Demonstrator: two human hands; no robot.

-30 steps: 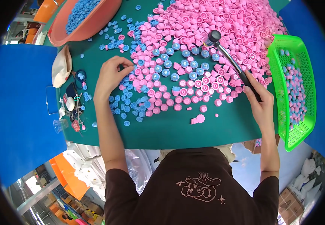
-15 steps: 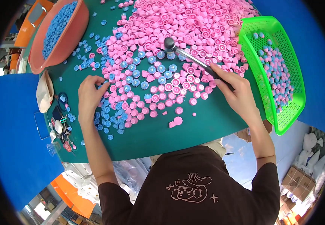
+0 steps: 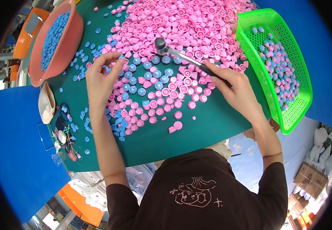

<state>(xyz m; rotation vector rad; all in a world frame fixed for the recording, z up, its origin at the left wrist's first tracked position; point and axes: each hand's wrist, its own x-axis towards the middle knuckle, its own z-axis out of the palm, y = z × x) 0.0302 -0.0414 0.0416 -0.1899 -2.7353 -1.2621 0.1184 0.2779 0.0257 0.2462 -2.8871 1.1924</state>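
My right hand grips the dark handle of a small hammer. Its round head hovers over the near edge of a big heap of pink cup-shaped plastic pieces. Below the hammer stands a loose group of pink pieces topped with blue scalloped caps. My left hand is raised at the left of this group, thumb and forefinger pinched around a small blue cap, mostly covered by the fingertips. More loose blue caps lie scattered near my left wrist.
At the back left, an orange-pink basin holds many blue caps. A green plastic basket on the right contains joined pink-and-blue pieces. A pale pouch, cords and a clear cup lie along the table's left edge.
My left hand has risen from the loose blue caps and moved right, toward the capped group, a blue cap now at its fingertips. The hammer stays in my right hand, slightly further left.
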